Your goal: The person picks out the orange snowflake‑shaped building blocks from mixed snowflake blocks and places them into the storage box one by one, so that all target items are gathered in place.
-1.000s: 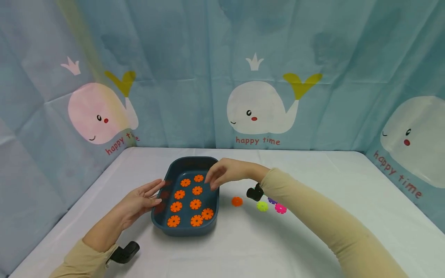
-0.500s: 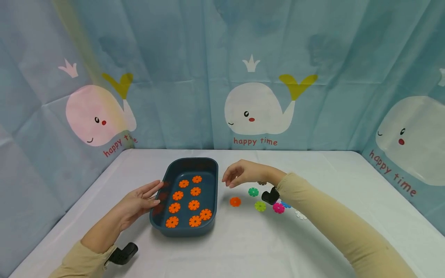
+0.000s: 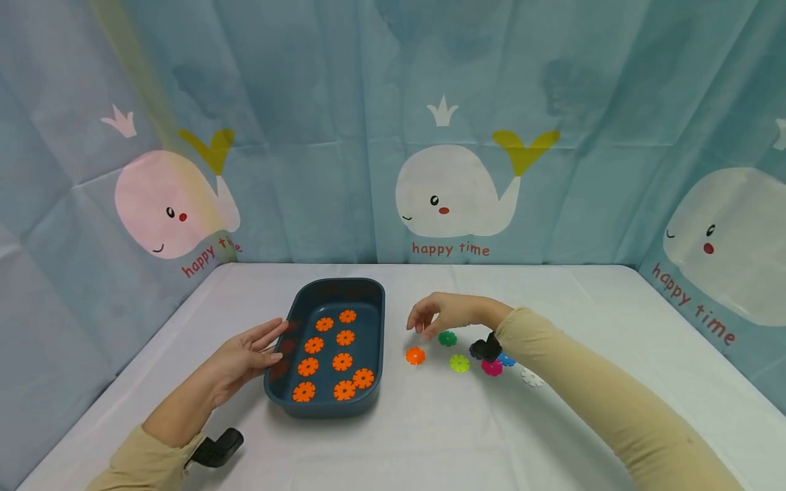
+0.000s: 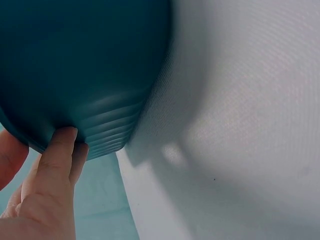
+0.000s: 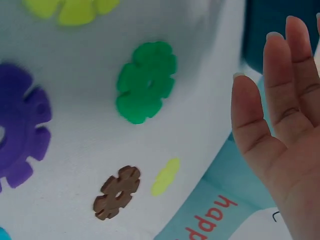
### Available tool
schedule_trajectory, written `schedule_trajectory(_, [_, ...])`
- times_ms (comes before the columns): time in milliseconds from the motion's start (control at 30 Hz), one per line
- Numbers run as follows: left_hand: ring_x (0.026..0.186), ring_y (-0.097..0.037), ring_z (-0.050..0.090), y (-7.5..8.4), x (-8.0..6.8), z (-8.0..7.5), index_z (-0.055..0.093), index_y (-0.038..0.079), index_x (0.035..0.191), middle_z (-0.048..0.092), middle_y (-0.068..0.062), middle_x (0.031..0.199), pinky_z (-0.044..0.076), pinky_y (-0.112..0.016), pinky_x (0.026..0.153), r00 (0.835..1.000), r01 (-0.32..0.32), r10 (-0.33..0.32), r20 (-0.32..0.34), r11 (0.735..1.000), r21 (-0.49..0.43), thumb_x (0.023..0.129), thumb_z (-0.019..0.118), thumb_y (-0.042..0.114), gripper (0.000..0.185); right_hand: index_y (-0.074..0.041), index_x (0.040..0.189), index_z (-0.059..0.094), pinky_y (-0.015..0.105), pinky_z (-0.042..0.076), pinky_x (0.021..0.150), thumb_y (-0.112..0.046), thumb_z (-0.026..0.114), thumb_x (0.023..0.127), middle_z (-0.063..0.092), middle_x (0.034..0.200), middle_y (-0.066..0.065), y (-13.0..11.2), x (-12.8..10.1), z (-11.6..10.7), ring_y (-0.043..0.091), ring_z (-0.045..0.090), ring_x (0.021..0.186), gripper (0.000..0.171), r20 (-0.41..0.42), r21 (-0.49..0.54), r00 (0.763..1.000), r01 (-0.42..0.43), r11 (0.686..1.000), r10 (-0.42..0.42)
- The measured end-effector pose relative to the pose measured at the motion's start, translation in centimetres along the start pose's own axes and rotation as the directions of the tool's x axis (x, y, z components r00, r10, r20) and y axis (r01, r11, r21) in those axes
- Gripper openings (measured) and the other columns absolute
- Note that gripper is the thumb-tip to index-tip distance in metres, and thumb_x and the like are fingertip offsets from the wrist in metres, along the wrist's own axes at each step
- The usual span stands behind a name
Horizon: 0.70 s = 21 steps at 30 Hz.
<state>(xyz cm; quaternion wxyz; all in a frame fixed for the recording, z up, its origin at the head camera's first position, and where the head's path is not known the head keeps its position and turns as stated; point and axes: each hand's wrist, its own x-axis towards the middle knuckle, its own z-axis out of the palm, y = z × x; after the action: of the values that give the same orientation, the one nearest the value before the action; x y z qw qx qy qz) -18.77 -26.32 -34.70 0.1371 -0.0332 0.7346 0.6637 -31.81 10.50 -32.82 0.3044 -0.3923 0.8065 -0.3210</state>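
My left hand (image 3: 248,354) rests against the left side of a dark blue, rounded rectangular tub (image 3: 382,327). Its fingers lie fairly straight, and the left wrist view shows fingertips (image 4: 65,134) on the outer wall under the rim. Inside the tub, several orange notched plastic discs (image 3: 342,362) lie flat in two rough columns. To the right of the tub, my right hand (image 3: 451,311) hovers with loosely bent fingers, holding nothing. Just below its fingertips is a lone orange disc (image 3: 415,355); a green disc (image 3: 447,338) lies close by.
More notched discs lie under and around my right wrist: yellow-green (image 3: 459,363), pink (image 3: 492,367), blue (image 3: 506,359), white (image 3: 531,378), purple (image 5: 20,125) and brown (image 5: 117,193). A white cloth covers the table (image 3: 430,436); a whale-print curtain (image 3: 344,170) hangs behind it.
My right hand has moved from over the tub's right rim to the right and then down beside the lone orange disc. The left hand keeps its place at the tub.
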Motion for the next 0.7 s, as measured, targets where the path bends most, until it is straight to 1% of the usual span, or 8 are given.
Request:
schedule_trajectory(33, [0.141,-0.037,0.026,0.0,0.0,-0.1,0.012,0.001,0.155,0.017,-0.014,0.157,0.049,-0.031,0.095,1.000,0.000,0.000,0.000,1.000,0.002,0.095,0.055,-0.004,0.074,0.002,0.116,0.065,0.027,0.050,0.079,-0.002,0.067,0.089,0.063,0.101,0.012,0.1,0.1,0.0,0.017,0.055,0.092,0.027,0.006,-0.010,1.000,-0.003,1.000,0.003])
schedule_trajectory(133, [0.131,-0.026,0.045,-0.1,0.0,-0.2,0.012,0.001,0.155,0.017,-0.015,0.157,0.049,-0.031,0.094,1.000,0.001,-0.001,0.001,1.000,0.006,0.095,0.055,-0.003,0.074,0.002,0.115,0.065,0.027,0.049,0.078,-0.003,0.068,0.088,0.062,0.098,0.006,0.2,0.4,0.1,0.017,0.054,0.091,0.027,0.006,-0.017,1.000,0.007,1.000,-0.007])
schedule_trajectory(167, [0.128,-0.022,0.048,-0.1,-0.1,-0.3,0.012,0.001,0.155,0.017,-0.015,0.157,0.049,-0.031,0.094,1.000,0.002,-0.002,0.002,1.000,0.009,0.095,0.055,-0.003,0.074,0.002,0.114,0.065,0.027,0.049,0.079,-0.003,0.068,0.088,0.062,0.096,0.005,0.2,0.5,0.1,0.017,0.054,0.091,0.027,0.004,-0.012,1.000,0.018,1.000,-0.018])
schedule_trajectory(267, [0.122,-0.016,0.054,-0.1,-0.1,-0.4,0.012,0.001,0.155,0.017,-0.015,0.157,0.049,-0.032,0.095,1.000,0.004,-0.004,0.001,1.000,0.017,0.095,0.055,-0.002,0.073,0.005,0.114,0.064,0.029,0.051,0.081,-0.002,0.067,0.089,0.063,0.097,0.011,-0.2,0.8,0.0,0.017,0.056,0.091,0.026,-0.001,0.021,0.998,0.061,0.998,-0.061])
schedule_trajectory(400, [0.128,-0.021,0.049,-0.1,-0.1,-0.4,0.013,0.002,0.155,0.018,-0.015,0.157,0.048,-0.033,0.097,1.000,0.004,-0.004,-0.002,1.000,0.022,0.096,0.055,-0.002,0.073,0.004,0.110,0.064,0.032,0.052,0.082,0.000,0.066,0.089,0.064,0.098,0.017,-1.5,1.6,-0.2,0.016,0.060,0.089,0.022,0.008,0.071,0.992,0.128,0.989,-0.129])
schedule_trajectory(567, [0.129,-0.023,0.047,0.1,-0.1,-0.3,0.013,0.002,0.155,0.018,-0.015,0.157,0.047,-0.033,0.098,1.000,0.001,-0.001,-0.001,1.000,0.028,0.096,0.053,-0.002,0.072,0.006,0.109,0.064,0.042,0.053,0.087,0.001,0.066,0.089,0.066,0.092,0.007,-4.3,2.7,0.2,0.018,0.061,0.087,0.020,0.012,0.146,0.981,0.190,0.971,-0.194])
schedule_trajectory(633, [0.133,-0.027,0.043,0.1,-0.1,-0.2,0.013,0.002,0.155,0.018,-0.015,0.158,0.047,-0.033,0.098,1.000,0.004,-0.004,-0.003,1.000,0.027,0.096,0.054,-0.002,0.072,0.009,0.110,0.062,0.042,0.053,0.089,0.003,0.064,0.090,0.068,0.096,0.009,-5.3,3.3,0.7,0.020,0.064,0.092,0.021,0.039,0.163,0.973,0.220,0.962,-0.229])
schedule_trajectory(700, [0.136,-0.031,0.038,0.1,0.0,-0.1,0.014,0.003,0.155,0.018,-0.015,0.158,0.046,-0.035,0.100,1.000,0.008,-0.008,-0.003,1.000,0.022,0.096,0.054,-0.002,0.072,0.010,0.114,0.060,0.037,0.052,0.090,0.004,0.060,0.092,0.069,0.103,0.012,-6.1,3.8,1.3,0.020,0.065,0.098,0.022,0.091,0.149,0.962,0.242,0.959,-0.257])
